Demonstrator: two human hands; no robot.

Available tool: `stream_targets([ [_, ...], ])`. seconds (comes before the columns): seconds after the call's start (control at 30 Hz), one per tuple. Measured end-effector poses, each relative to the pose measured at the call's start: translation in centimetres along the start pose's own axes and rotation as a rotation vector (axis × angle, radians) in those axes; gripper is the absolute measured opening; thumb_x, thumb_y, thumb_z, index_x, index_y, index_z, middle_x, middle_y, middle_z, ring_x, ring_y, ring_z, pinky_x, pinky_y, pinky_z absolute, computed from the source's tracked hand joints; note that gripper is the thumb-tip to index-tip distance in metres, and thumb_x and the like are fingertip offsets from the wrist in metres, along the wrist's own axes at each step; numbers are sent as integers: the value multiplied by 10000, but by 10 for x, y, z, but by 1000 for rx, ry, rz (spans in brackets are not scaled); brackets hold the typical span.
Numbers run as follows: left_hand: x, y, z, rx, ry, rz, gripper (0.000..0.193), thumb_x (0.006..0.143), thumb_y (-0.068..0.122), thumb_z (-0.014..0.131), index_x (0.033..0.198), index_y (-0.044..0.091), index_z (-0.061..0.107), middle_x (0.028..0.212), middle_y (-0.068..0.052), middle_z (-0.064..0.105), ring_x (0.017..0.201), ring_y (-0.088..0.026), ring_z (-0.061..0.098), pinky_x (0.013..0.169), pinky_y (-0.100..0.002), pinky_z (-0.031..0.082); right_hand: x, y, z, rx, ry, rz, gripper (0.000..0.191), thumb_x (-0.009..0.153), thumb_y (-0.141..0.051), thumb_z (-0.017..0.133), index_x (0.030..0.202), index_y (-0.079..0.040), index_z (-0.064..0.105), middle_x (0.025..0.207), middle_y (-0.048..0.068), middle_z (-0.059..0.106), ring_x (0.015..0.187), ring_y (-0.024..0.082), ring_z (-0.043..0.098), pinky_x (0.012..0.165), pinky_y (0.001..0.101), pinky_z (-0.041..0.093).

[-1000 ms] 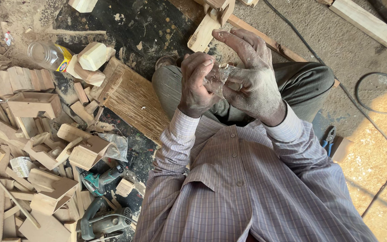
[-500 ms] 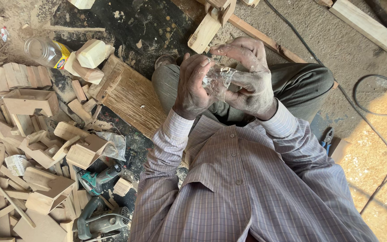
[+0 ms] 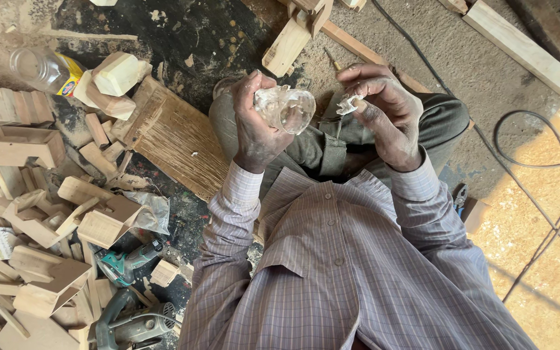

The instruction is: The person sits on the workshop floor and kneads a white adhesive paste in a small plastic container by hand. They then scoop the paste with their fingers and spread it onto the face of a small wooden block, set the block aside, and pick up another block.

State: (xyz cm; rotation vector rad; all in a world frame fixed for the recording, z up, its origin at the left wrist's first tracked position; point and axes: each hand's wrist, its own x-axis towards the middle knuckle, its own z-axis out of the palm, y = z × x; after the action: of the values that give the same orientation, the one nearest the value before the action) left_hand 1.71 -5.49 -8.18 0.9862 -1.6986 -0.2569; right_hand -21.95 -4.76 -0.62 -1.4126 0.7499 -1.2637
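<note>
Left hand: the left hand (image 3: 257, 126) is wrapped around a clear, crumpled plastic container (image 3: 286, 107), gripping it from the side and holding it up above the lap.
Right hand: the right hand (image 3: 387, 116) is apart from the container, fingers curled and pinching a small pale scrap (image 3: 348, 104) between thumb and fingertips.
Container position: in the air over the knees, mouth turned toward the right hand, touching nothing else.
Floor to the left: a pile of cut wood blocks (image 3: 34, 220), a slatted wooden panel (image 3: 173, 139), a green power drill (image 3: 124, 262) and a clear plastic bottle (image 3: 40, 68) lying on its side.
Floor to the right: a black cable (image 3: 533, 162) loops across sawdust beside a long timber strip (image 3: 520, 48).
Risk: the container looks thin and already creased, so a harder squeeze may buckle it or spill whatever is inside; I cannot tell its contents.
Risk: the pinched scrap seems lightly held and may drop into the clutter below.
</note>
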Motion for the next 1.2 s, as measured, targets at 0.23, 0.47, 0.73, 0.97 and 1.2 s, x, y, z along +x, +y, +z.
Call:
stream_targets([
  [0.23, -18, -10, 3, -103, 30, -117, 894, 888, -27, 805, 1531, 60, 190, 1268, -132, 478, 1198, -244, 565, 1261, -537, 462, 1, 26, -8, 96, 23, 135, 227, 1143, -162, 514, 1215, -7, 663, 1314, 124, 683, 1148, 130, 635, 1031, 285, 511],
  [0.47, -36, -20, 6, -144, 33, -213, 894, 898, 15, 843, 1520, 35, 201, 1265, -134, 468, 1180, -218, 544, 1141, -456, 518, 4, 57, -5, 53, 116, 104, 91, 1079, -22, 676, 1163, 12, 669, 1217, 119, 735, 1118, 152, 694, 1025, 310, 567],
  [0.73, -47, -29, 11, -117, 45, -227, 868, 926, 66, 838, 1535, 43, 221, 1311, -102, 457, 1176, -195, 530, 1141, -387, 481, 7, 76, -8, 31, 154, 44, 205, 1066, 36, 711, 1205, -12, 567, 1178, 102, 710, 1162, 174, 706, 1078, 342, 575],
  [0.97, -48, -32, 11, -66, 26, -241, 841, 942, 154, 848, 1503, 36, 234, 1608, -222, 375, 1102, -182, 503, 1035, -351, 484, 12, 75, -5, 102, 168, 205, 158, 1098, -50, 629, 1243, 14, 626, 1260, 118, 726, 1155, 168, 702, 1045, 321, 564],
  [1.2, -50, -35, 10, -42, 19, -234, 869, 943, 173, 880, 1507, 61, 229, 1661, -224, 328, 1098, -168, 503, 1014, -316, 491, 13, 82, -5, -146, 175, 116, 140, 1024, -18, 759, 1140, 36, 703, 1188, 111, 728, 1105, 140, 694, 1017, 304, 577],
])
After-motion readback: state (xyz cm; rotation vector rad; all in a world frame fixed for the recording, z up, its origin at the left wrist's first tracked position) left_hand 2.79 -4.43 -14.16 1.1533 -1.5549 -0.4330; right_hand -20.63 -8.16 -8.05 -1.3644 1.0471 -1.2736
